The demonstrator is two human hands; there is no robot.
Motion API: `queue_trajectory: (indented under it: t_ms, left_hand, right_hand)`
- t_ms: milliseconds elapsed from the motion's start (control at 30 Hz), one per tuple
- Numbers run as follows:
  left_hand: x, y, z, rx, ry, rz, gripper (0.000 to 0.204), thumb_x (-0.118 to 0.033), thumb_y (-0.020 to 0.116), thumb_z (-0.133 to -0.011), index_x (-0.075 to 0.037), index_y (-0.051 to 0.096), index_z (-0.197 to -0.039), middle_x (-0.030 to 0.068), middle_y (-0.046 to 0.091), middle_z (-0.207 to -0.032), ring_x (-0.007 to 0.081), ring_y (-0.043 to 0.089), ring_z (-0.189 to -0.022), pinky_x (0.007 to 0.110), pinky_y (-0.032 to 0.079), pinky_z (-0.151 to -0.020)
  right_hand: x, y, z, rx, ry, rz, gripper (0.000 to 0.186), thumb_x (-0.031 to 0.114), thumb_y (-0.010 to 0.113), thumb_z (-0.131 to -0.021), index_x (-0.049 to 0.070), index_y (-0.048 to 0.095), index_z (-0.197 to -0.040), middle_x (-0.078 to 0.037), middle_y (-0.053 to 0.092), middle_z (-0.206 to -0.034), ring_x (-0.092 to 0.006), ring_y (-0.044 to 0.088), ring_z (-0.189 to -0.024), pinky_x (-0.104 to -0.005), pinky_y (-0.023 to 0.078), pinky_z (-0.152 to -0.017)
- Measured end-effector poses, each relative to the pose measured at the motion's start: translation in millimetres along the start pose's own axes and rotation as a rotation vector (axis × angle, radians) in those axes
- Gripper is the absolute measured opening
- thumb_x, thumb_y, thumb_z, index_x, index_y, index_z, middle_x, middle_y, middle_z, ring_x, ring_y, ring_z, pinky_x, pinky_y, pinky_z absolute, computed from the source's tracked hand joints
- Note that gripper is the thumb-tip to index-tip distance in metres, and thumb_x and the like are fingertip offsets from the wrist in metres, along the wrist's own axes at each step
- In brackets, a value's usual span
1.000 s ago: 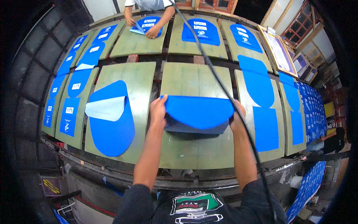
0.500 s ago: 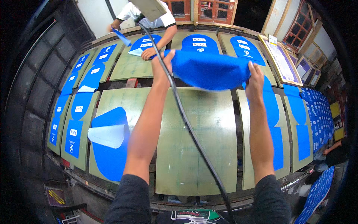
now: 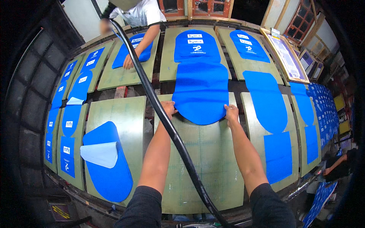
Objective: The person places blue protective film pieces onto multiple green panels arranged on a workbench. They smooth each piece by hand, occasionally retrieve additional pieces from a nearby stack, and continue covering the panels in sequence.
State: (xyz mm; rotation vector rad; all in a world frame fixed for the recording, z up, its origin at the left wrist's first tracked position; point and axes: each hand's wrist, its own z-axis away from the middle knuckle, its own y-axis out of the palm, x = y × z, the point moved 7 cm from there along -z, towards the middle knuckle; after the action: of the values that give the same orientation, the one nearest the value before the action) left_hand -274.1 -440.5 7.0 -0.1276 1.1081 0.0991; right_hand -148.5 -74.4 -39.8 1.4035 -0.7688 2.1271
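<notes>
The person in front of me has the blue cloth [image 3: 200, 89] by its rounded near end. The left hand [image 3: 167, 108] pinches its left edge and the right hand [image 3: 231, 114] pinches the right one, fingers closed on the fabric, arms stretched out. That cloth spans the gap between the near board [image 3: 201, 163] and the far board [image 3: 167, 57], its far edge meeting the printed cloth [image 3: 195, 47] there. A black cable [image 3: 163, 110] slants across the view, passing in front of the left forearm.

Over to the left, a folded cloth [image 3: 108, 176] lies on its own board, a pale flap turned up across it. To the right I see a plain rounded piece [image 3: 262, 100] with a squarish piece [image 3: 278, 155] just below. Across the way, a co-worker's hand [image 3: 131, 60] rests at the edge of another printed piece [image 3: 146, 53].
</notes>
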Motion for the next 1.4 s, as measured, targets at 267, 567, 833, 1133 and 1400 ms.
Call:
queue_trajectory:
  t_ms: [267, 567, 833, 1133, 1400]
  left_hand:
    - [51, -27, -15, 0.034, 0.076, -0.068, 0.015, -0.007, 0.069, -0.085, 0.007, 0.068, -0.081, 0.0154, 0.069, -0.07, 0.0205, 0.068, -0.055, 0.031, 0.054, -0.045]
    - [63, -38, 4, -0.055, 0.228, -0.336, 0.015, -0.011, 0.075, -0.083, -0.002, 0.069, -0.073, 0.0077, 0.068, -0.064, 0.0154, 0.065, -0.05, 0.031, 0.05, -0.046]
    - [42, -62, 57, -0.148, 0.357, -0.644, 0.019, -0.019, 0.078, -0.081, -0.001, 0.073, -0.075, 0.0107, 0.07, -0.064, 0.02, 0.069, -0.052, 0.034, 0.056, -0.057]
    - [52, -49, 61, -0.008, 0.208, -0.444, 0.019, -0.019, 0.076, -0.081, -0.001, 0.074, -0.076, 0.0114, 0.07, -0.064, 0.0216, 0.069, -0.053, 0.035, 0.056, -0.058]
    - [48, -74, 65, -0.072, 0.242, -0.585, 0.016, -0.018, 0.075, -0.076, -0.002, 0.075, -0.077, 0.0143, 0.071, -0.066, 0.0281, 0.072, -0.065, 0.039, 0.057, -0.071]
  right_hand:
    - [35, -4, 45, -0.111, -0.224, 0.323, 0.064, 0.012, 0.083, -0.075, 0.002, 0.051, -0.129, -0.019, 0.072, -0.102, -0.0263, 0.07, -0.095, -0.0374, 0.052, -0.088]
    - [22, -33, 65, -0.07, -0.299, 0.543, 0.042, 0.01, 0.08, -0.076, 0.01, 0.063, -0.113, -0.013, 0.075, -0.09, -0.0279, 0.073, -0.085, -0.0392, 0.055, -0.077]
    - [29, -27, 105, -0.058, -0.389, 0.493, 0.036, 0.009, 0.08, -0.076, 0.006, 0.065, -0.108, -0.011, 0.075, -0.084, -0.0248, 0.072, -0.078, -0.0374, 0.054, -0.074]
    - [11, -49, 98, -0.062, -0.376, 0.457, 0.038, 0.008, 0.081, -0.076, 0.004, 0.064, -0.109, -0.012, 0.074, -0.083, -0.024, 0.072, -0.077, -0.0363, 0.054, -0.073]
    - [18, -34, 109, -0.052, -0.384, 0.407, 0.037, 0.009, 0.08, -0.077, 0.002, 0.064, -0.11, -0.013, 0.074, -0.083, -0.0231, 0.072, -0.076, -0.0357, 0.055, -0.072]
